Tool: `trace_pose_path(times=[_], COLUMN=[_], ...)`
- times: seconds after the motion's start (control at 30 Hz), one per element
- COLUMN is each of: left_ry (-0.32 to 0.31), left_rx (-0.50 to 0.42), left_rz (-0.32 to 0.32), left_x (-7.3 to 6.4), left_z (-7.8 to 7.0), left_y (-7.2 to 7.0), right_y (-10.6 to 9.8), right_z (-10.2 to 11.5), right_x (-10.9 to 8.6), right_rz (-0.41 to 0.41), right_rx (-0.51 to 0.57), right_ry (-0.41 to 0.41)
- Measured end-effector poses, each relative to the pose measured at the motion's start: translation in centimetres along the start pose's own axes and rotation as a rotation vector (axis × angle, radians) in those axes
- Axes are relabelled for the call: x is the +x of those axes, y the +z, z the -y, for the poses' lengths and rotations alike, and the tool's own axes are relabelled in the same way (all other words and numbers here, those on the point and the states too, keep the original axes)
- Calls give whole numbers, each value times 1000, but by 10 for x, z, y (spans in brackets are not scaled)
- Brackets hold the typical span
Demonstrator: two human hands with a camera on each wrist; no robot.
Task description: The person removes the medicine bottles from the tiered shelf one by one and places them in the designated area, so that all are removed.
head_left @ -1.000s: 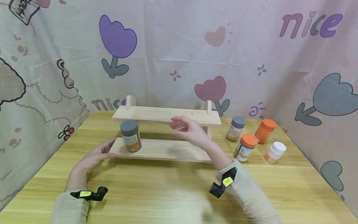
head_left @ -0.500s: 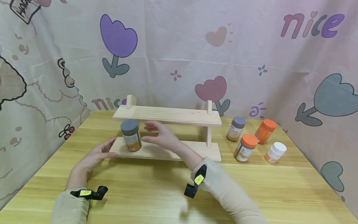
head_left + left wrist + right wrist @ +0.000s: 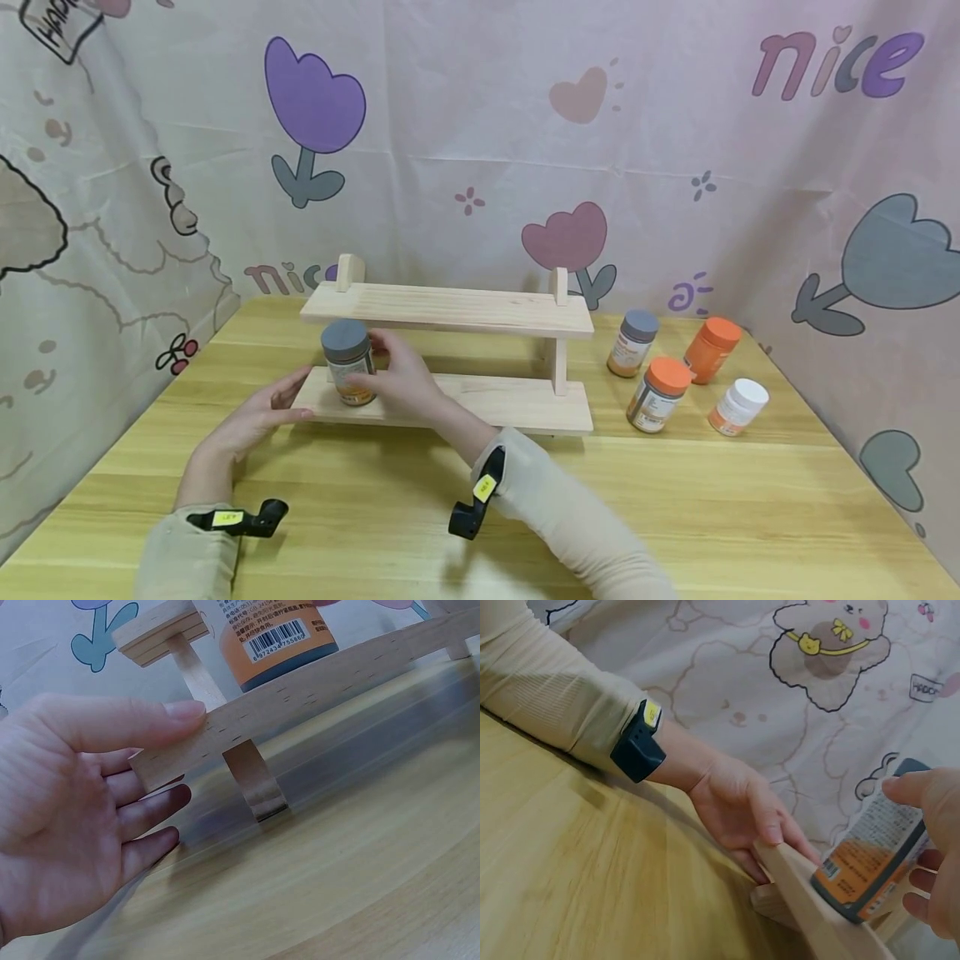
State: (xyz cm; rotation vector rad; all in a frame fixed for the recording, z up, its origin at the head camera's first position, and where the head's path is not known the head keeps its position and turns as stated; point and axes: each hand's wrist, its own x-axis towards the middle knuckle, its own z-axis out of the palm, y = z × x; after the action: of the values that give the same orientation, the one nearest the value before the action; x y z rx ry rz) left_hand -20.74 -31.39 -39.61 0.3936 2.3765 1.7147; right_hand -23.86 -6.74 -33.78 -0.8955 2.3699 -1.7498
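Note:
A pill bottle [image 3: 347, 343] with a grey cap and an orange-and-white label stands upright on the left part of the wooden shelf's lower board [image 3: 495, 402]. My right hand [image 3: 405, 379] holds it from the right, thumb across the label and fingers behind. The right wrist view shows that thumb on the bottle [image 3: 866, 851] just below the cap. My left hand [image 3: 258, 418] grips the left end of the lower board. In the left wrist view its thumb lies on the board [image 3: 247, 712], with the fingers round the end and below.
The shelf's upper board [image 3: 450, 307] overhangs behind the bottle. On the table's right side stand another grey-capped bottle [image 3: 632, 343], two orange-capped bottles, one nearer [image 3: 658, 396] and one farther [image 3: 712, 350], and a small white-capped bottle [image 3: 738, 407]. A printed cloth [image 3: 465, 125] hangs behind the table.
My right hand has moved left across the front of the shelf and closed round the grey-capped pill bottle. My left hand stays at the board's left end.

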Motion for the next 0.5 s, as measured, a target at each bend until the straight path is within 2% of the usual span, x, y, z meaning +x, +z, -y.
trace_pose_path(times=[0.2, 0.5], left_ry=[5, -9], left_rx=[5, 19], left_rz=[1, -2], left_x=[1, 0], left_z=[2, 3], left_y=[0, -1], right_y=[8, 12], right_z=[-5, 4], right_x=[6, 11], right_rz=[-48, -116], right_rx=[-36, -122], right_ry=[-40, -96])
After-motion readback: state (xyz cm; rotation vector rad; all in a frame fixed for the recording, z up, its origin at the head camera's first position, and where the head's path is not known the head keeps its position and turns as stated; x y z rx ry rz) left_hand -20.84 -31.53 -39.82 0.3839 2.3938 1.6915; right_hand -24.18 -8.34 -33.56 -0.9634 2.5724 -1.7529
